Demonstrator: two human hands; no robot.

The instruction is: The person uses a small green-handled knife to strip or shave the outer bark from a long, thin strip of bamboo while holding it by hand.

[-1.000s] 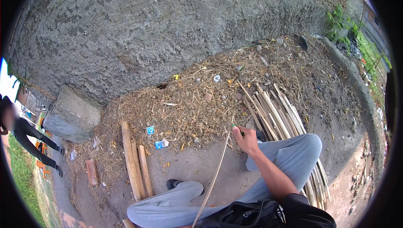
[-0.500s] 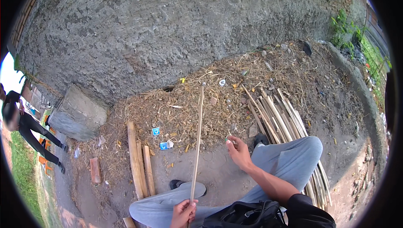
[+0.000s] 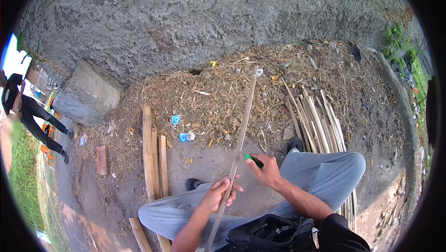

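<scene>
A rough grey wall (image 3: 209,19) rises over the bare dirt ground (image 3: 123,196), dry straw (image 3: 232,89) strewn along its foot. To the left I see a squat concrete block (image 3: 88,98) and bright green grass (image 3: 25,173); to the right, a low kerb (image 3: 403,96) curves past leafy plants (image 3: 397,45). Sunlight (image 3: 382,209) catches the soil's edge; shade covers most of the rest.

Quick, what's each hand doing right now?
Left hand: holding a long thin strip.
Right hand: closed on a small green object.
</scene>
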